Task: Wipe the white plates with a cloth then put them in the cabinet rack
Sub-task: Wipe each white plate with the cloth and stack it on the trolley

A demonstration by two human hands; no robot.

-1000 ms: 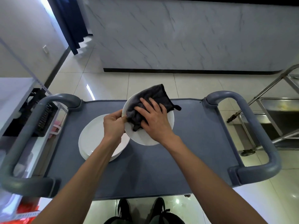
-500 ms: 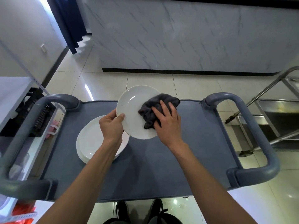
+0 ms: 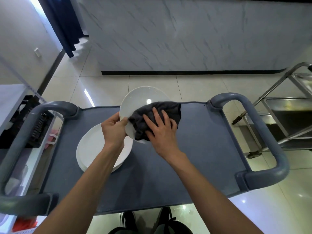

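Nearest, a stack of glossy round white plates (image 3: 94,149) lies flat on the matte grey plastic cart top (image 3: 194,149), partly under the left forearm. Above it, the left hand (image 3: 113,130) pinches the left rim of a smooth round white plate (image 3: 141,98), thumb on its face, holding it tilted over the cart. The right hand (image 3: 160,132) presses a crumpled dark grey cloth (image 3: 143,122) against the plate's lower right face, fingers spread flat over the fabric. Beyond lie shiny pale floor tiles (image 3: 152,81) and a veined marble-look wall (image 3: 168,34).
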